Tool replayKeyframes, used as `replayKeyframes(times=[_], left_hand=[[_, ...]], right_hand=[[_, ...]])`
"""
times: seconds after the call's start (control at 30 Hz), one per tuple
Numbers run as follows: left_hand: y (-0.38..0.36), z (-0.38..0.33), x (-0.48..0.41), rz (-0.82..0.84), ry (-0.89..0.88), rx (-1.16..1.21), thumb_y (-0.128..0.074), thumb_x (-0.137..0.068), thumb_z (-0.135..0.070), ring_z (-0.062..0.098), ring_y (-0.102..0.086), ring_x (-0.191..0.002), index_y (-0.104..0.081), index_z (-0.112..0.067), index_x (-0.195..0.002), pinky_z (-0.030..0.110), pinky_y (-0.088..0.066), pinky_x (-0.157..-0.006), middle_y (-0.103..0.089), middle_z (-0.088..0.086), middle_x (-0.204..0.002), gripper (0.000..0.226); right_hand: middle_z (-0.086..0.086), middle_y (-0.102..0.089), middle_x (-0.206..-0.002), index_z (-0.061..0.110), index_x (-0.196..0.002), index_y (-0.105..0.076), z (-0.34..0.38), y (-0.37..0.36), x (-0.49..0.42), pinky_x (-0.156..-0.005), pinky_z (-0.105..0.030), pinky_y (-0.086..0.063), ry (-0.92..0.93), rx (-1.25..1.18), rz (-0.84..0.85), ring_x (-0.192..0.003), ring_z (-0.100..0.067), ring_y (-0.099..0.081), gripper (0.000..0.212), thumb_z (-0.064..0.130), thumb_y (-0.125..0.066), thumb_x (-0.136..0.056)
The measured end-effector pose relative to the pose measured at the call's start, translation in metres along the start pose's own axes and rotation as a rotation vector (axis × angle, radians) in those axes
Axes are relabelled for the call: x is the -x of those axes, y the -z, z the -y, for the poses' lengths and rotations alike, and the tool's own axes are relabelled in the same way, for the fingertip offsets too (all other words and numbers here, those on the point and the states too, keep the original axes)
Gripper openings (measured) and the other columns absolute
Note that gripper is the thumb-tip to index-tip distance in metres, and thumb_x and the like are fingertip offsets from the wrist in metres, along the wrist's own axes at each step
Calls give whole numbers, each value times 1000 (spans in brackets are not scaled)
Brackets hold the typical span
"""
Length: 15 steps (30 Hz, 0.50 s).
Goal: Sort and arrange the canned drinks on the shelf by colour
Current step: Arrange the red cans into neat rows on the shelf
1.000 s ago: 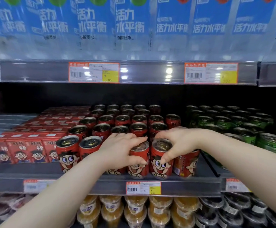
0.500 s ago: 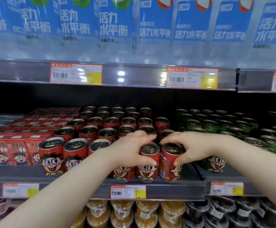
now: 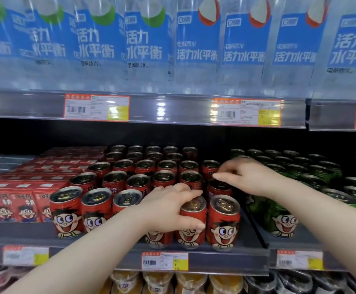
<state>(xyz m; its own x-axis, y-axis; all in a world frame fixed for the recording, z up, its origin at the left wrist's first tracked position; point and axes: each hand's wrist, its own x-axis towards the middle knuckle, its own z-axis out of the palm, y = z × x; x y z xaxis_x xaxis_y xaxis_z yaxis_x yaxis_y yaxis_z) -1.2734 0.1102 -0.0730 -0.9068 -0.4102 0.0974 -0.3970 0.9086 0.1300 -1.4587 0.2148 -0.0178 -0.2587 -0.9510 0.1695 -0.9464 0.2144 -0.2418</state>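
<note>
Red cartoon-face cans (image 3: pixel 143 166) fill the middle of the shelf (image 3: pixel 225 262) in rows; green cans (image 3: pixel 312 172) of the same design stand in the bay to the right. My left hand (image 3: pixel 166 209) grips a front-row red can (image 3: pixel 190 234) from above, thumb across its front. Just right of it another front red can (image 3: pixel 224 221) stands free, face forward. My right hand (image 3: pixel 249 177) hovers farther back over a second-row red can (image 3: pixel 219 187), its fingers loosely curled and holding nothing I can see.
Red cartons (image 3: pixel 13 204) are stacked left of the cans. A front green can (image 3: pixel 283 221) stands beyond a dark divider. Overhead, the upper shelf (image 3: pixel 162 107) carries blue-labelled water bottles (image 3: pixel 196 49). Yellow cups (image 3: pixel 194 281) and dark cans sit on the shelf below.
My right hand let go of the front right red can and moved back and up over the second row. My left hand stays on its front can. The view shifted right.
</note>
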Motion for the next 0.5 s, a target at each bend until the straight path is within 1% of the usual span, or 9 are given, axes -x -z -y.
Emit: replayKeyframes(times=[0.03, 0.1, 0.13, 0.17, 0.2, 0.27, 0.33, 0.43, 0.5], left_hand=[[1, 1, 0, -54, 24, 107, -51, -82, -62, 14, -31, -135, -26, -35, -144, 36, -28, -111, -31, -7, -147, 72], [3, 8, -2, -222, 100, 273, -50, -86, -54, 16, -35, -133, -39, -30, -138, 34, -31, -111, -38, -2, -143, 59], [6, 13, -4, -296, 144, 265, -50, -88, -51, 17, -38, -131, -44, -29, -135, 34, -32, -110, -42, -1, -141, 53], [8, 21, -7, -333, 189, 216, -49, -89, -48, 18, -40, -130, -47, -27, -133, 35, -34, -108, -45, 0, -140, 49], [11, 30, -9, -336, 237, 159, -49, -90, -46, 20, -41, -129, -48, -27, -132, 37, -35, -107, -47, 0, -139, 46], [17, 48, -12, -285, 333, 69, -49, -91, -41, 23, -41, -129, -47, -29, -133, 39, -37, -105, -46, 1, -140, 44], [21, 64, -14, -218, 389, 35, -50, -91, -38, 23, -36, -133, -43, -31, -137, 39, -34, -108, -41, 1, -145, 47], [21, 70, -16, -77, 380, 111, -49, -93, -37, 20, -29, -138, -36, -34, -140, 33, -27, -113, -31, -3, -152, 49], [16, 68, -17, -31, 365, 166, -48, -93, -39, 17, -32, -137, -43, -36, -136, 30, -26, -113, -35, -6, -150, 43]], right_hand=[[2, -59, -118, 27, -112, -62, -4, 2, -9, -92, -29, -45, -22, 17, -24, -104, -14, -54, 37, 51, -56, -85], [1, -56, -122, 26, -117, -58, -7, -1, -26, -91, -25, -43, -52, 39, 31, -107, -15, -53, 40, 46, -63, -82], [0, -54, -126, 25, -121, -56, -7, -6, -33, -93, -23, -41, -53, 35, 76, -112, -15, -52, 44, 45, -64, -82], [0, -51, -131, 25, -124, -54, -4, -12, -40, -94, -22, -39, -44, 26, 109, -118, -16, -49, 49, 45, -65, -81], [0, -48, -135, 26, -128, -51, 0, -18, -46, -96, -22, -37, -29, 13, 128, -122, -17, -46, 53, 46, -65, -81], [-1, -42, -142, 27, -135, -45, 12, -31, -57, -101, -24, -33, 9, -10, 144, -129, -19, -40, 61, 48, -65, -81], [-2, -40, -144, 28, -138, -43, 21, -41, -64, -103, -27, -33, 31, 15, 146, -132, -21, -38, 63, 47, -64, -82], [-2, -41, -143, 26, -134, -48, 25, -47, -69, -105, -30, -37, 41, 77, 120, -130, -21, -39, 56, 44, -63, -83], [-1, -44, -140, 25, -130, -52, 22, -46, -69, -103, -28, -37, 54, 63, 128, -128, -19, -42, 53, 42, -65, -82]])
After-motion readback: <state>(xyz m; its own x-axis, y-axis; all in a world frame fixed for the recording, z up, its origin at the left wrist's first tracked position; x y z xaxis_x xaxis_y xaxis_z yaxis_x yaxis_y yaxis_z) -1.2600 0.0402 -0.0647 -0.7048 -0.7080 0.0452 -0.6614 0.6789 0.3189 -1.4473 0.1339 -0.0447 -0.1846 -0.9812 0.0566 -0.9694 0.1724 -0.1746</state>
